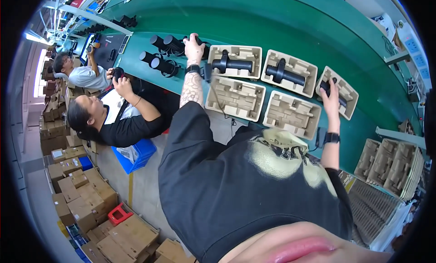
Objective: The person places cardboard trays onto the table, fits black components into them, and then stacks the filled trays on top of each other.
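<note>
My left hand (194, 50) reaches to the far left of the bench and is closed on a black cylindrical device, mostly hidden behind the fingers. Beside it several similar black cylinders (164, 66) stand upright. My right hand (330, 99) is closed around a black device (342, 101) in the rightmost beige moulded pulp tray (353, 102). Two more trays hold black cylindrical devices, each with a ring-like collar: one device (238, 65) lies nearest my left hand, the other (290, 76) in the middle.
Two trays without devices (235, 98) (293, 114) lie along the near edge of the green bench (290, 33). Stacked pulp trays (386, 165) stand at the right. At left, a co-worker (113, 113) handles a dark object; a blue crate (136, 156) and cardboard boxes (91, 195) stand on the floor.
</note>
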`<move>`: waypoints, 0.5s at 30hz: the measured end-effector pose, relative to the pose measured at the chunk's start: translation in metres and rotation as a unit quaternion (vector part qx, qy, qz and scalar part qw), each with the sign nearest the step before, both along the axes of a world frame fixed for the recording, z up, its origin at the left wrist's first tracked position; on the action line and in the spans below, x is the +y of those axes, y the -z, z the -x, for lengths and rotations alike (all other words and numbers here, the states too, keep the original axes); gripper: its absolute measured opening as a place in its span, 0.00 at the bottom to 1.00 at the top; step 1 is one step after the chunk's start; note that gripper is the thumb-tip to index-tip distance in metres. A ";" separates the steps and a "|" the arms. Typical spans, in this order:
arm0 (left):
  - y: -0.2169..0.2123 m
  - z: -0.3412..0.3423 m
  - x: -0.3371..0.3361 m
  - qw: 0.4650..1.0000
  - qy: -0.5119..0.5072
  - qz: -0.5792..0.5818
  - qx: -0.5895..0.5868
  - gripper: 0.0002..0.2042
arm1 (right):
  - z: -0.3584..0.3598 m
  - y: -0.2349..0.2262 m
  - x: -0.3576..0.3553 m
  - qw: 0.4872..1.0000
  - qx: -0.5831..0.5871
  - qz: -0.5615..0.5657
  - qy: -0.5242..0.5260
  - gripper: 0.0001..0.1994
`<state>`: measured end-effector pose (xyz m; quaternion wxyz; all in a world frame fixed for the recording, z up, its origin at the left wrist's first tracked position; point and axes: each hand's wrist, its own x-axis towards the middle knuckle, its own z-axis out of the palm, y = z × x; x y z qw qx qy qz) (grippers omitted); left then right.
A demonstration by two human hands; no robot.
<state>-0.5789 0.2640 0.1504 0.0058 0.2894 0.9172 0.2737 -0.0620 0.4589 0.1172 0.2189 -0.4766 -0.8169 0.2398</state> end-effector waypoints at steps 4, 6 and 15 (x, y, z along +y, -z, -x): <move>-0.031 -0.006 -0.048 0.972 -0.001 -0.178 0.152 0.24 | 0.012 -0.063 -0.069 0.966 0.196 0.167 0.009 0.27; -0.059 -0.054 -0.062 0.896 -0.057 -0.440 0.017 0.19 | -0.003 -0.068 -0.090 0.922 0.260 0.283 -0.041 0.28; 0.003 -0.246 -0.102 0.032 0.072 -0.169 -0.983 0.20 | 0.120 -0.098 -0.143 0.815 0.199 0.370 -0.399 0.40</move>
